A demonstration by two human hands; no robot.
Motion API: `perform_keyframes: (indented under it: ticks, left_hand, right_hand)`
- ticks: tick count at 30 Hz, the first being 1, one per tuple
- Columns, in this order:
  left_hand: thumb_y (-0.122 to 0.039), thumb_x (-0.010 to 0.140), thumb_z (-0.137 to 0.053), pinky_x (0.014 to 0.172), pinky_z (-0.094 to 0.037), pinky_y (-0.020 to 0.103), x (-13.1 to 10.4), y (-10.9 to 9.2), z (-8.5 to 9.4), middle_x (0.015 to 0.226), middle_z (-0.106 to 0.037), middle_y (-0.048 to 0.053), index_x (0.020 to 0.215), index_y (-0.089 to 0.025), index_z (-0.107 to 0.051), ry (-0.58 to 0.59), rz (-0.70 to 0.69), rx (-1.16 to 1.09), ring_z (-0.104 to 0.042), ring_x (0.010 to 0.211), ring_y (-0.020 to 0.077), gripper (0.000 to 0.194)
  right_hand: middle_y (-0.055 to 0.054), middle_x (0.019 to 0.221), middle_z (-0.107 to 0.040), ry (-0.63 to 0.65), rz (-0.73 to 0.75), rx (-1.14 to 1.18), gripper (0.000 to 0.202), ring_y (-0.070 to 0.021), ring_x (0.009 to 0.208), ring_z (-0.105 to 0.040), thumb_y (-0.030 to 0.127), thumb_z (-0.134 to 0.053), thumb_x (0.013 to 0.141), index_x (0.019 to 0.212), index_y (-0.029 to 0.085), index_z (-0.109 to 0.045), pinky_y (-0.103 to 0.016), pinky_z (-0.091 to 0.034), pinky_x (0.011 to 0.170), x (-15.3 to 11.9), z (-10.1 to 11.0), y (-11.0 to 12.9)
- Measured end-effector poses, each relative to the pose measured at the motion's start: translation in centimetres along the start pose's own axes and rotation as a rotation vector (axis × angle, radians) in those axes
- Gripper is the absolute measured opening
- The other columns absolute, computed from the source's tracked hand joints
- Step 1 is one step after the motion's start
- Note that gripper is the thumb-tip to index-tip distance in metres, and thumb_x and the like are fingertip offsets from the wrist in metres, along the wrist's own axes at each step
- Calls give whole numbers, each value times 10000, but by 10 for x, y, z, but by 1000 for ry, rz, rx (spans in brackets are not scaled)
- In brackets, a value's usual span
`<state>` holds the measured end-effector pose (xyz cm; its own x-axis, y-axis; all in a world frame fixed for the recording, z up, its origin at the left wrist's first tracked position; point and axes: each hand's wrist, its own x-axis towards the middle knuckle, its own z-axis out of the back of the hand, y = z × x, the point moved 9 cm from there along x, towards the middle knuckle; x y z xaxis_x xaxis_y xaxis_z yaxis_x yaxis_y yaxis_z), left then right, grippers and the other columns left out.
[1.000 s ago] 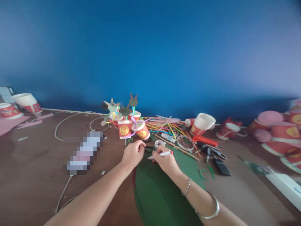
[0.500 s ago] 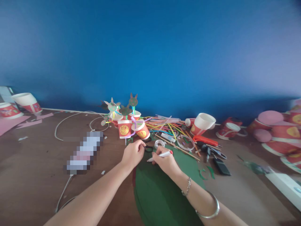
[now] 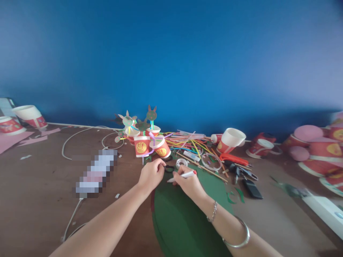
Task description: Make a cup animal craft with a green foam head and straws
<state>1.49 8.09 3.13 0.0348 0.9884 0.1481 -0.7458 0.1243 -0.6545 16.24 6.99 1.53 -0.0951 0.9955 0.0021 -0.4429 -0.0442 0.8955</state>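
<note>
My right hand [image 3: 189, 184] grips a white marker pen [image 3: 187, 175] with a red end. The pen's pale front end points left, low over the dark green sheet [image 3: 193, 221]; whether it touches the sheet I cannot tell. At the sheet's left edge, my left hand [image 3: 152, 175] is closed with its fingers curled, and what they hold, if anything, is hidden. Just right of those fingertips lies a dark ring [image 3: 169, 169]. A white tape roll [image 3: 182, 163] sits beyond my right hand.
Red-and-white paper cups [image 3: 142, 146] with animal-faced cutouts stand behind my hands. Coloured straws [image 3: 190, 139] lie heaped beside them. An orange-red cutter [image 3: 233, 159] and keys [image 3: 237, 173] lie to the right. At left are a blurred-out phone [image 3: 98, 173] and a white cable [image 3: 72, 217].
The marker and right fingers have shifted very slightly. My left hand stays in the same place.
</note>
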Motion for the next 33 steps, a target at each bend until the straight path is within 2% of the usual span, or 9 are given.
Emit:
perform_keyframes:
  ticks: [8,16,21,33]
  left_hand:
    - [-183,807,-416,567,-376,213,-1,-1,1,755,-704,-2,849,-226,-651,4,2,15,-621,657,142,243]
    - [-184,812,-419,579,-394,213,-1,0,0,786,-710,1,848,-226,-651,7,6,-10,-630,682,146,238]
    - [-178,808,-416,573,-388,213,-1,0,0,776,-706,-1,846,-229,-648,-2,-7,-10,-624,665,143,241]
    - [-174,815,-414,568,-381,213,-1,-2,1,775,-705,3,852,-221,-647,4,-9,2,-627,677,145,240]
  right_hand:
    - [34,473,-597,-33,-21,34,240,-139,474,-570,322,-515,744,567,216,-392,-232,-378,458,1,3,-2]
    - [27,461,-598,3,-22,10,234,-131,438,-529,306,-516,731,551,216,-398,-226,-342,420,0,0,0]
    - [26,482,-609,-31,-13,15,242,-132,458,-543,319,-521,740,560,213,-397,-224,-361,442,0,3,1]
    - [32,466,-600,17,0,29,241,-132,446,-547,318,-519,743,561,216,-400,-223,-358,423,2,-1,-1]
